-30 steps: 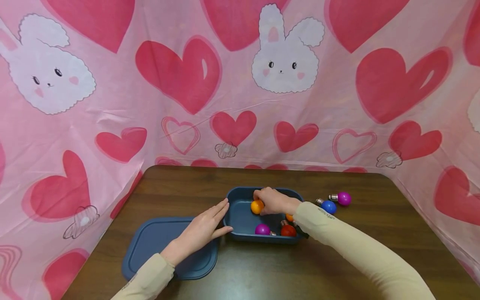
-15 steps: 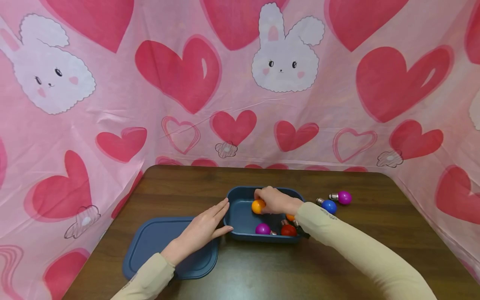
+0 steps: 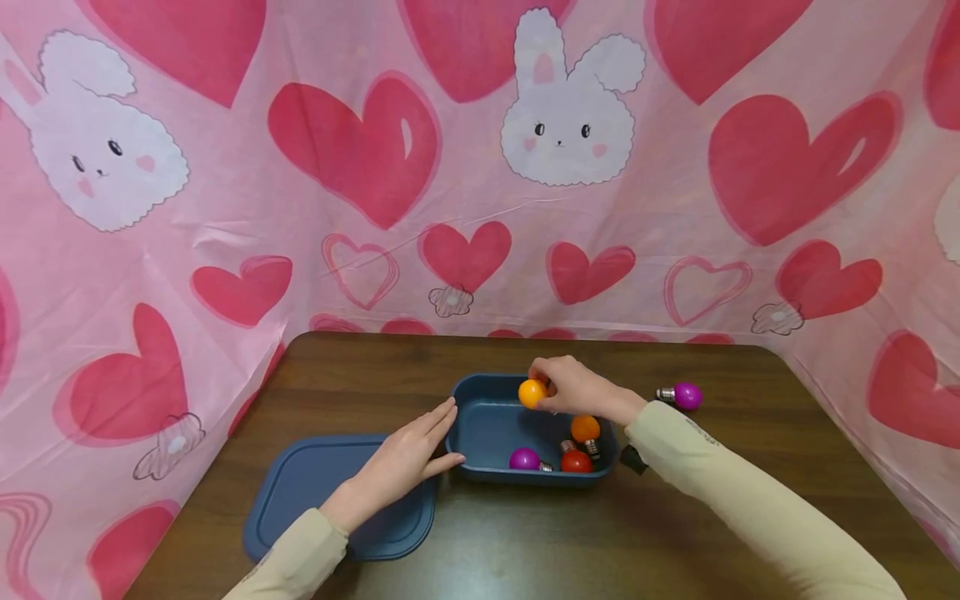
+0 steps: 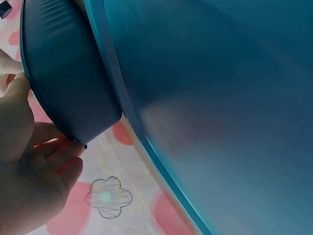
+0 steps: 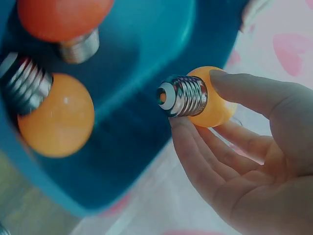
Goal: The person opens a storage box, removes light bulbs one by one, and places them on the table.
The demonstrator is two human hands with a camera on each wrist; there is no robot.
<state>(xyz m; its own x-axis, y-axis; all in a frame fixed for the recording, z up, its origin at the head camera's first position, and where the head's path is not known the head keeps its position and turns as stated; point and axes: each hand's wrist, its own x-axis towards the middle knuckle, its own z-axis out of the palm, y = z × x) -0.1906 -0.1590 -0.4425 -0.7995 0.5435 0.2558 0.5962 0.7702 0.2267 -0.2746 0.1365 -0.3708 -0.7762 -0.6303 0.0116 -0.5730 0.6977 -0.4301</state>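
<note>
My right hand (image 3: pixel 576 387) pinches a yellow-orange bulb (image 3: pixel 532 393) between thumb and fingers above the back of the blue box (image 3: pixel 487 477). In the right wrist view the metal screw base of that bulb (image 5: pixel 212 105) points away from the palm of my right hand (image 5: pixel 259 147). Inside the box lie an orange bulb (image 3: pixel 585 428), a red bulb (image 3: pixel 576 462) and a purple bulb (image 3: pixel 524 459). My left hand (image 3: pixel 401 458) rests with extended fingers against the box's left end; in the left wrist view my left hand (image 4: pixel 34 166) touches the box's rim.
A blue lid (image 3: pixel 322 475) lies on the wooden table (image 3: pixel 517 542) to the left, partly under my left forearm. Another purple bulb (image 3: pixel 687 396) lies right of the box. A small black object (image 3: pixel 633 459) is beside the box's right end, near my right sleeve.
My right hand has lifted the yellow-orange bulb up and to the right from inside the box. The orange bulb there now shows more fully, and the blue bulb outside is hidden. My left hand stays put.
</note>
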